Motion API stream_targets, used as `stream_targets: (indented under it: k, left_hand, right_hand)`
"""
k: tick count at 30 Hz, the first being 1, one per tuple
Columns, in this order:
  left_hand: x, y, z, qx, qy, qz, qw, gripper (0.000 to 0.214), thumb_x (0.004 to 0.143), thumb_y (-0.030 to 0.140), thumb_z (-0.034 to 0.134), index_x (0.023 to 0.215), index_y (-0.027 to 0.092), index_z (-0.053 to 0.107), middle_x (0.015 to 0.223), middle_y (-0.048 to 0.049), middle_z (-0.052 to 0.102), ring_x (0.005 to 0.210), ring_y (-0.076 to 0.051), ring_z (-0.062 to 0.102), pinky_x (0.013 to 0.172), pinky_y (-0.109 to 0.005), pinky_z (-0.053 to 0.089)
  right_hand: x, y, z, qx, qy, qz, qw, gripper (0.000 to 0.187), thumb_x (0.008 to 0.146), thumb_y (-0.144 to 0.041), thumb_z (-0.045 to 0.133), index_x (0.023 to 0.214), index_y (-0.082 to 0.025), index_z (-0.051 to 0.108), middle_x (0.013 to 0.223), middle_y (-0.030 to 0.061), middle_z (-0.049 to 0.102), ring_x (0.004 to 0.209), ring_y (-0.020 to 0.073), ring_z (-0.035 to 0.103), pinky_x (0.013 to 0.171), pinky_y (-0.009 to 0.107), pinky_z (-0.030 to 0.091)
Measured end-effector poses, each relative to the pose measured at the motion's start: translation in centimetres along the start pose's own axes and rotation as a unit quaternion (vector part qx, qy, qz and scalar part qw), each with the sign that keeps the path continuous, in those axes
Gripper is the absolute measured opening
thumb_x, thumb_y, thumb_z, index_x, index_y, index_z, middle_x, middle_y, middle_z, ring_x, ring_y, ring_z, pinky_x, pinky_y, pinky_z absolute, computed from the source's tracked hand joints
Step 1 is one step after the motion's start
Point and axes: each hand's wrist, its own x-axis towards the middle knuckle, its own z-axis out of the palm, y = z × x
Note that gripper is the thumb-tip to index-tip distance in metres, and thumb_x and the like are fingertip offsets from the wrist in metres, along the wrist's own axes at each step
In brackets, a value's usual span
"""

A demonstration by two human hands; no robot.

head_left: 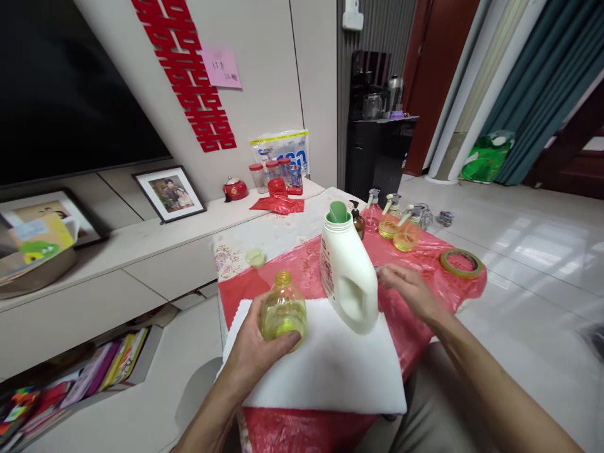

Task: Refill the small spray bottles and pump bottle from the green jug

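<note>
My left hand (264, 349) is wrapped around a clear yellow bottle (283, 308) without a cap, with some liquid inside. The bottle stands upright over a white cloth (325, 371). To its right is a large white detergent jug (346, 264), its mouth uncapped and showing a green pouring spout (338, 212). My right hand (408, 286) is just right of the jug, its fingers curled together and slightly blurred. What they hold, if anything, I cannot make out. A pale yellowish round lid (255, 257) lies behind the bottle.
Red plastic sheeting (306, 261) covers much of the table. Several pump bottles (406, 236), a brown pump bottle (357, 220) and a tape roll (461, 262) are at the back right. Behind, a cabinet (207, 223) bears a red teapot (234, 189), jars (258, 178) and a framed photo (170, 193).
</note>
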Motion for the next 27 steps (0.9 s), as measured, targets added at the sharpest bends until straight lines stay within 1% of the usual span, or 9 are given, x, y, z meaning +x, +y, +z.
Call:
stream_targets:
  k: [3,8,12,15,20,22,24,26,27]
  left_hand:
    - [0.4,0.6,-0.4,0.003,0.018,0.015,1.000,0.089,0.061,0.052,0.092,0.135,0.022,0.054,0.117,-0.0108,0.074,0.101,-0.029,0.074,0.084,-0.036,0.058]
    - [0.9,2.0,-0.9,0.031,-0.009,0.041,0.999,0.085,0.064,0.048,0.091,0.136,0.021,0.054,0.117,-0.0113,0.074,0.105,-0.031,0.073,0.088,-0.038,0.058]
    - [1.2,4.0,-1.5,0.047,-0.002,0.062,0.997,0.085,0.064,0.045,0.090,0.138,0.022,0.054,0.123,-0.0115,0.072,0.108,-0.031,0.072,0.091,-0.039,0.058]
    - [1.5,5.4,-2.1,0.064,-0.004,0.076,0.995,0.085,0.065,0.046,0.090,0.138,0.023,0.053,0.124,-0.0110,0.071,0.109,-0.031,0.072,0.088,-0.038,0.059]
    - [1.6,5.8,-2.1,0.039,-0.017,0.091,0.995,0.085,0.065,0.048,0.091,0.137,0.024,0.054,0.124,-0.0103,0.071,0.109,-0.030,0.072,0.089,-0.037,0.059]
    - [1.1,5.4,-1.3,0.004,-0.028,0.085,0.996,0.088,0.063,0.048,0.093,0.138,0.024,0.052,0.125,-0.0107,0.071,0.112,-0.031,0.071,0.093,-0.039,0.058]
    - [0.2,5.1,0.0,-0.041,-0.036,0.063,0.997,0.093,0.062,0.048,0.094,0.140,0.024,0.049,0.125,-0.0109,0.071,0.112,-0.031,0.071,0.095,-0.041,0.058]
    - [-0.8,4.9,1.8,-0.093,-0.041,0.036,0.994,0.095,0.062,0.047,0.094,0.141,0.024,0.048,0.124,-0.0108,0.072,0.111,-0.032,0.072,0.094,-0.042,0.058]
    - [-1.4,4.8,2.8,-0.121,-0.046,0.028,0.991,0.093,0.062,0.046,0.094,0.140,0.024,0.048,0.124,-0.0109,0.072,0.111,-0.032,0.072,0.094,-0.042,0.058]
  right_hand:
    - [-1.7,-1.0,2.8,0.104,-0.017,-0.026,0.994,0.060,0.079,-0.079,0.061,0.085,-0.019,0.064,0.085,0.0057,0.066,0.077,0.0197,0.060,0.068,0.031,0.048]
    - [-1.6,-0.8,6.3,0.213,0.012,-0.027,0.977,0.062,0.082,-0.079,0.057,0.074,-0.018,0.060,0.071,0.0043,0.060,0.062,0.0157,0.052,0.058,0.029,0.038]
    - [-1.5,-0.2,7.2,0.232,0.067,-0.046,0.969,0.061,0.082,-0.077,0.061,0.066,-0.019,0.058,0.068,0.0029,0.055,0.065,0.0152,0.049,0.062,0.029,0.036]
    - [-2.0,0.3,7.6,0.225,0.077,-0.054,0.970,0.057,0.083,-0.073,0.063,0.067,-0.019,0.060,0.067,0.0023,0.055,0.065,0.0151,0.048,0.061,0.029,0.035]
    - [-2.4,0.7,7.0,0.195,0.075,-0.074,0.975,0.058,0.087,-0.074,0.057,0.069,-0.019,0.061,0.070,0.0038,0.059,0.067,0.0172,0.051,0.063,0.031,0.039]
    - [-2.9,0.2,6.2,0.170,0.084,-0.074,0.979,0.054,0.087,-0.071,0.060,0.078,-0.019,0.067,0.078,0.0055,0.064,0.073,0.0197,0.056,0.067,0.033,0.043]
    - [-4.0,-0.7,5.5,0.111,0.172,-0.098,0.974,0.046,0.088,-0.064,0.066,0.100,-0.019,0.072,0.099,0.0085,0.071,0.092,0.0247,0.063,0.082,0.038,0.050]
    - [-5.9,-2.2,5.1,0.045,0.249,-0.156,0.955,0.047,0.090,-0.054,0.069,0.125,-0.023,0.068,0.127,0.0103,0.068,0.118,0.0286,0.062,0.103,0.045,0.049]
    - [-6.9,-2.9,5.2,0.028,0.235,-0.189,0.953,0.051,0.092,-0.051,0.068,0.137,-0.027,0.062,0.138,0.0099,0.064,0.127,0.0291,0.060,0.108,0.047,0.048]
